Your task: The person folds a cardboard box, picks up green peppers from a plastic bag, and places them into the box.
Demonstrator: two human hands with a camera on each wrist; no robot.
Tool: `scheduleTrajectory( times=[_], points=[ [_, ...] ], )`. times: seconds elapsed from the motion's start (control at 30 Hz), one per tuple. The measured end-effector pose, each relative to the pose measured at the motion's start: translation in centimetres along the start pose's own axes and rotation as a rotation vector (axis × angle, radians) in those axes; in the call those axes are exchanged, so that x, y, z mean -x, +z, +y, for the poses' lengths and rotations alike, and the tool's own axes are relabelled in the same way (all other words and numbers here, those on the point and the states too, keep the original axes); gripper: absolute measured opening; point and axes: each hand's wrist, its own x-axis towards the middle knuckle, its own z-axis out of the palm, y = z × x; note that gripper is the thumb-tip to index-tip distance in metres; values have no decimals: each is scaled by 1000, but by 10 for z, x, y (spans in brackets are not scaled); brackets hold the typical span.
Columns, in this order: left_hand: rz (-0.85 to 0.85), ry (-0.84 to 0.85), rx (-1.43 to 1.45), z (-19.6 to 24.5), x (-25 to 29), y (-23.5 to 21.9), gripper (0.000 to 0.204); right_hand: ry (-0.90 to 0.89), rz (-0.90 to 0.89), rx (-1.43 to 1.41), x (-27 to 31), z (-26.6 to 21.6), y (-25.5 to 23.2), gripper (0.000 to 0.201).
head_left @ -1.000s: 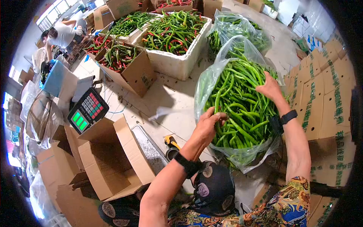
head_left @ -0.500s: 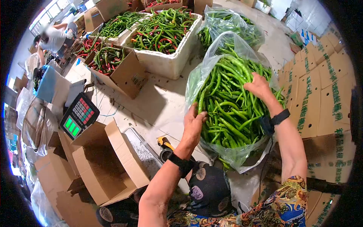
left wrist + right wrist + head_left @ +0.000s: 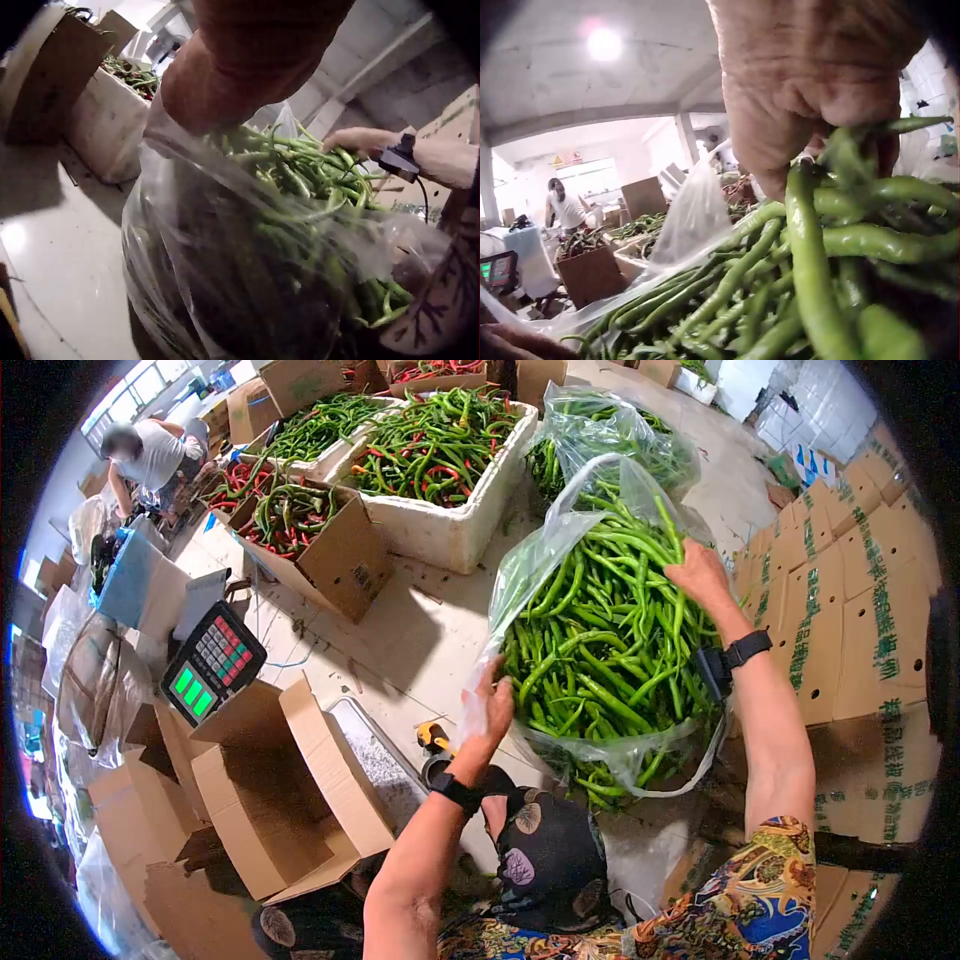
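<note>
A clear plastic bag (image 3: 545, 565) stands open in front of me, heaped with long green chili peppers (image 3: 600, 660). At the bag's left side my left hand (image 3: 487, 705) grips the plastic, a fold of it lying over the fingers. In the left wrist view the plastic (image 3: 172, 150) runs up to that hand (image 3: 217, 82). On the far right of the heap my right hand (image 3: 700, 572) holds some green chili peppers, its fingers curled down around them. The right wrist view has this hand (image 3: 817, 97) just over the peppers (image 3: 810, 255), its fingertips partly hidden among them.
A second bag of green peppers (image 3: 620, 445) stands behind. Foam boxes (image 3: 440, 525) and a carton (image 3: 340, 570) hold green and red peppers. Left are a scale display (image 3: 213, 660) and an open carton (image 3: 290, 790); stacked cartons (image 3: 860, 610) line the right. A person (image 3: 155, 455) bends at far left.
My left hand has left the peppers and moved to the bag's left edge, taking hold of the plastic. The right hand has stayed at the peppers' far right, with a pepper now raised there.
</note>
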Motion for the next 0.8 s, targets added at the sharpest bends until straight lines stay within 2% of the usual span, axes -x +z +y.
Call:
scheduleTrajectory(
  times=[0.07,0.1,0.17,0.2,0.27,0.3,0.37,0.4,0.43,0.5,0.53,0.57,0.63,0.67,0.73,0.8],
  points=[
    [47,-44,46,-1,-4,7,42,-16,-75,53,8,8,-15,48],
    [46,-42,54,12,-6,8,42,-44,-14,-14,5,24,7,50],
    [-3,-74,222,31,-10,10,39,-28,-134,-67,18,8,15,53],
    [-39,-48,220,42,-10,8,36,-27,-136,-66,22,-3,14,53],
    [-57,-32,240,47,-10,14,34,-152,-198,33,33,-22,6,59],
    [-72,-9,265,50,-10,16,32,-146,-198,31,35,-31,5,59],
    [-78,-14,272,54,-11,17,30,-186,-182,210,36,-51,1,70],
    [-108,-27,251,54,-9,16,30,-96,-223,225,34,-66,0,76],
    [-137,-41,230,53,-6,16,29,-97,-220,226,32,-75,6,76],
    [-132,-48,248,48,2,20,29,-95,-25,352,25,-89,29,74],
    [-186,-69,237,49,7,18,29,-63,-13,302,22,-96,36,65],
    [-240,-91,227,50,11,15,29,-65,-12,297,17,-100,38,65],
    [-264,-127,170,59,16,5,28,8,-239,241,13,-114,30,59],
    [-248,-128,227,55,20,5,27,7,-281,228,19,-116,26,55],
    [-218,-164,330,40,22,13,26,31,-266,222,26,-115,28,58],
    [-215,-151,302,30,29,15,26,73,-288,220,23,-112,32,63]
  ],
)
